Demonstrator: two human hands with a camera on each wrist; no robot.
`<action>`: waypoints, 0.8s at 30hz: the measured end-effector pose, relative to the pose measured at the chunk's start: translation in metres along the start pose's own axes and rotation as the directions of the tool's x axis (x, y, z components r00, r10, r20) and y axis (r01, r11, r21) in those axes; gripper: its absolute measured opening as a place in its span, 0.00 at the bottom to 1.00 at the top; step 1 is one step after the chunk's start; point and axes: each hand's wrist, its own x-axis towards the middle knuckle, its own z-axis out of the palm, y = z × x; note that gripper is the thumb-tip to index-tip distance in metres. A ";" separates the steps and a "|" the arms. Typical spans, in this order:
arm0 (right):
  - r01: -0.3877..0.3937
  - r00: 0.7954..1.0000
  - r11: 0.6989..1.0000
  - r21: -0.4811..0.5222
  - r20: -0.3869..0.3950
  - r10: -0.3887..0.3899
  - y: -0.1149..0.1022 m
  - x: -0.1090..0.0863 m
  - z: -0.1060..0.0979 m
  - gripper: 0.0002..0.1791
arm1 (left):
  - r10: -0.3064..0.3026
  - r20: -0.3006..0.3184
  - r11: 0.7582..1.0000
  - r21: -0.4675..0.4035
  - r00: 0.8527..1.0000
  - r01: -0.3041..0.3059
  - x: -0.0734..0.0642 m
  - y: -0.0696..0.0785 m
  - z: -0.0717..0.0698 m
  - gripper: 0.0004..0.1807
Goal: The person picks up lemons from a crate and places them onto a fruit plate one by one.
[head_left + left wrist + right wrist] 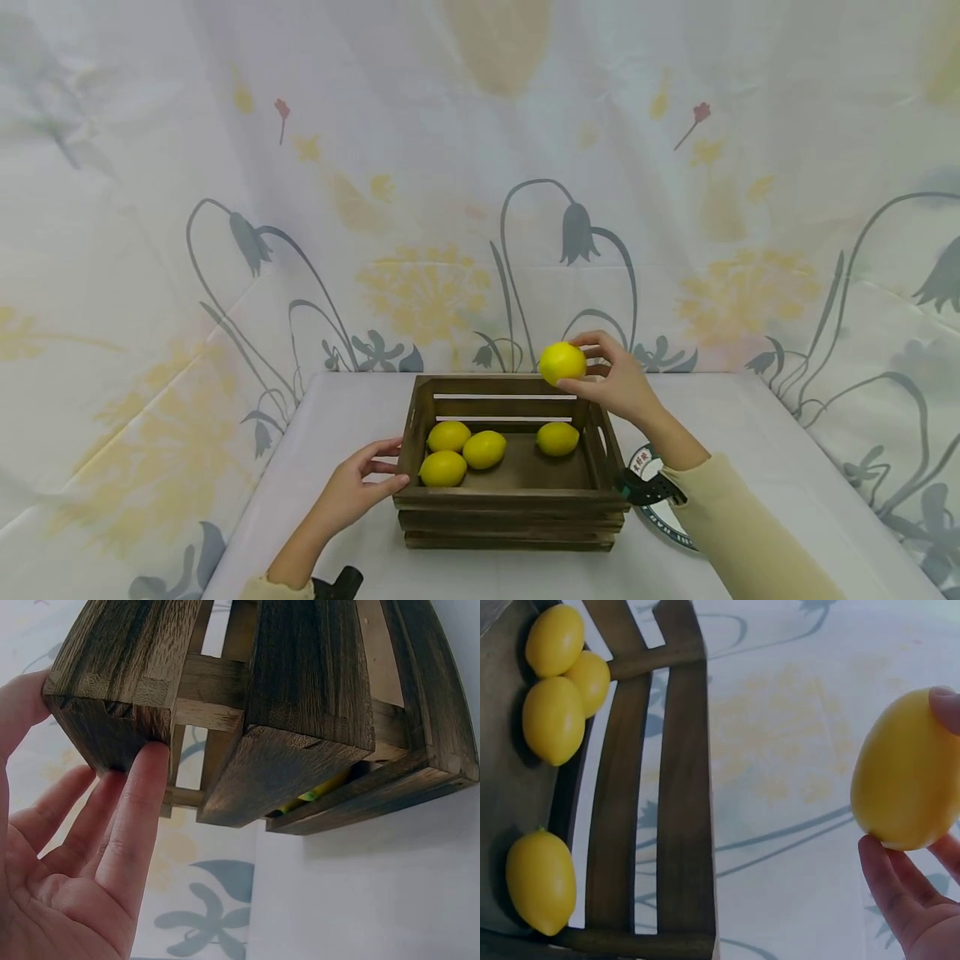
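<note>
A brown slatted wooden crate [510, 518] stands on the white table. My left hand [352, 493] grips its left edge, thumb near the front corner; the left wrist view shows fingertips [154, 761] against the end of a slat. Above the crate's back right corner, my right hand [621, 385] holds a yellow lemon [562, 363] between thumb and fingers, clear of the wood. Inside, three lemons cluster at the left, one of them [484, 450] toward the middle. A single lemon [557, 439] lies at the right. The right wrist view shows the held lemon [904, 776] close up.
A round plate [678, 533] with a dark, lettered rim lies right of the crate, partly hidden by my right arm. Behind the table hangs a flower-printed cloth [465, 208]. Dark devices are strapped to my right wrist [651, 487] and left wrist [339, 583].
</note>
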 end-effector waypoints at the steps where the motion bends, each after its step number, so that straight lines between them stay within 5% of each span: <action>1: -0.004 1.000 1.000 -0.005 -0.005 0.004 0.001 -0.001 -0.002 0.29 | -0.002 -0.001 1.000 -0.002 1.000 0.002 0.000 0.000 0.000 0.30; 14: 0.011 0.996 0.999 -0.030 -0.087 -0.014 0.006 -0.015 -0.021 0.29 | 0.006 0.005 1.000 -0.002 1.000 -0.006 -0.001 0.004 0.000 0.29; 24: -0.049 0.991 0.996 -0.068 -0.125 0.041 0.016 -0.029 -0.037 0.30 | 0.019 0.008 1.000 -0.010 1.000 -0.019 -0.001 0.002 -0.001 0.29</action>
